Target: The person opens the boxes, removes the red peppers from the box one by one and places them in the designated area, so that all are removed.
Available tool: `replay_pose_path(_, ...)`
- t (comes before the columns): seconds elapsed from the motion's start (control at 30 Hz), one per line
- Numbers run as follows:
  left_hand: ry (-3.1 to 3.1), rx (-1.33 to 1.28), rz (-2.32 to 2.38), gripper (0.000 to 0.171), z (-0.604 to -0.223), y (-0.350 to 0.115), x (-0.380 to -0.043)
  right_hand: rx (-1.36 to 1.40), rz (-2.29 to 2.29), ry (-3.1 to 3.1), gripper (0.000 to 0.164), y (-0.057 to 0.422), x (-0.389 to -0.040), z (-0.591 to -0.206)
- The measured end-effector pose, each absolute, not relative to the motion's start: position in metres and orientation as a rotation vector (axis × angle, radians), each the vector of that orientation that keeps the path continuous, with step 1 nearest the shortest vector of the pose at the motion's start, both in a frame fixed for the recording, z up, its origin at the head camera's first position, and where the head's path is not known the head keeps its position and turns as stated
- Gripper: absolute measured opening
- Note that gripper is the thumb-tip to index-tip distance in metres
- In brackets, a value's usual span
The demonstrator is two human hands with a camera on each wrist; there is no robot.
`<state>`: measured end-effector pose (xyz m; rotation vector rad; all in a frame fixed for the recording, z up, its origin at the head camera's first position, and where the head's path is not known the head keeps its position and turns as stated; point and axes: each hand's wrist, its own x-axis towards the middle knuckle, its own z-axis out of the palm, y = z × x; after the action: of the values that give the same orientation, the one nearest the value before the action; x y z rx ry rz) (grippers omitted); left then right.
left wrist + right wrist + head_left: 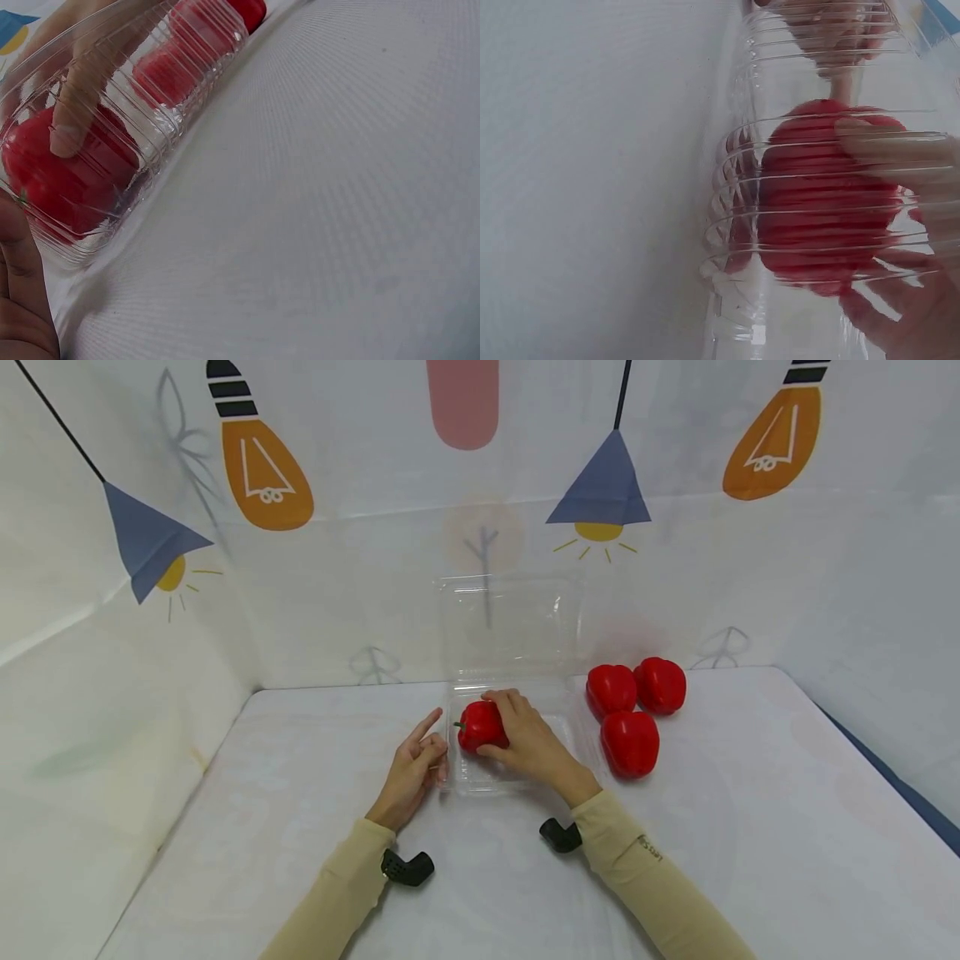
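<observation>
A clear plastic clamshell container (pixel 487 785) stands on the white table with its lid (pixel 510 618) raised at the back. Inside its left part lies a red bell pepper (pixel 480 727), its green stem pointing left. My right hand (pixel 532 739) reaches in from the right and grips this pepper, thumb on the near side and fingers over the far side. Through the ribbed wall in the right wrist view, the pepper (pixel 825 202) shows between thumb and fingers. Right at the container's left wall is my left hand (pixel 412 772), index finger stretched forward, the other fingers bent.
Three more red bell peppers sit close together right of the container: one in front (pixel 630 744), one behind it (pixel 611 691) and one at the back right (pixel 660 686). A white printed curtain (pixel 360 585) rises behind the table's far edge.
</observation>
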<state>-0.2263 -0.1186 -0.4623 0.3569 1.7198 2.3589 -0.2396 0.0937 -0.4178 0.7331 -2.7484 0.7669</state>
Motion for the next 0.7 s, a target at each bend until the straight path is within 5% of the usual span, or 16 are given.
replay_pose_path(0.7,1.727,0.347,2.356,0.060,-0.459,-0.117,-0.225,0.680,0.877,-2.638,0.072,0.105,-0.231,-0.405)
